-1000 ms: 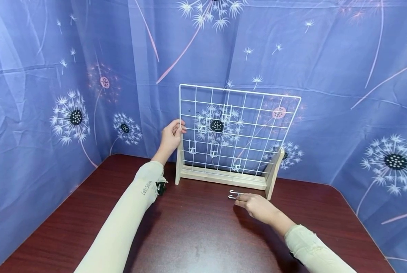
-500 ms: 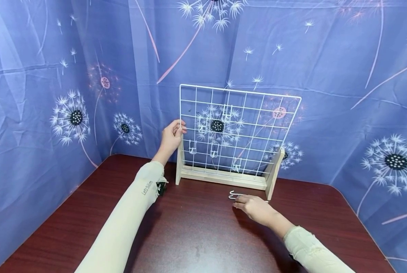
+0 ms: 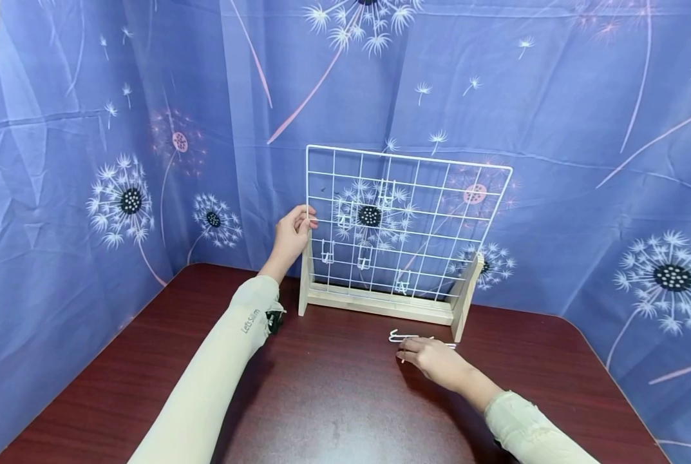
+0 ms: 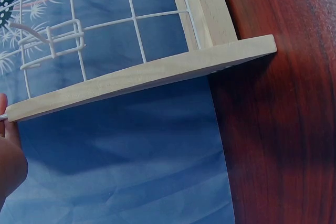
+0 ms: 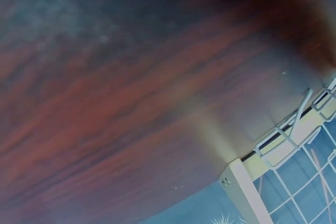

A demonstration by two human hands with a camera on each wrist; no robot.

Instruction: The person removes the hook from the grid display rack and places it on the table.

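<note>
A white wire grid panel [image 3: 406,158] stands upright in a wooden stand [image 3: 374,304] at the back of the table. My left hand [image 3: 292,233] grips the panel's left edge, thumb in front; in the left wrist view only part of that hand [image 4: 10,166] shows. Several white wire hooks [image 3: 364,259] hang on the grid. Low over the table in front of the stand, my right hand [image 3: 438,364] has its fingers curled down, pinching a white wire hook [image 3: 403,360] mostly hidden beneath them. Just beyond those fingers lies another white wire hook [image 3: 396,336].
The dark red-brown table [image 3: 333,386] extends toward the camera and to both sides. A blue curtain [image 3: 467,77] with dandelion prints hangs behind and at the sides. The stand's right leg [image 3: 465,299] rises close behind my right hand.
My right hand has shifted slightly toward the camera, and a small white hook tip now shows beneath its fingers. More of the hook beyond it is uncovered. My left hand has stayed on the panel.
</note>
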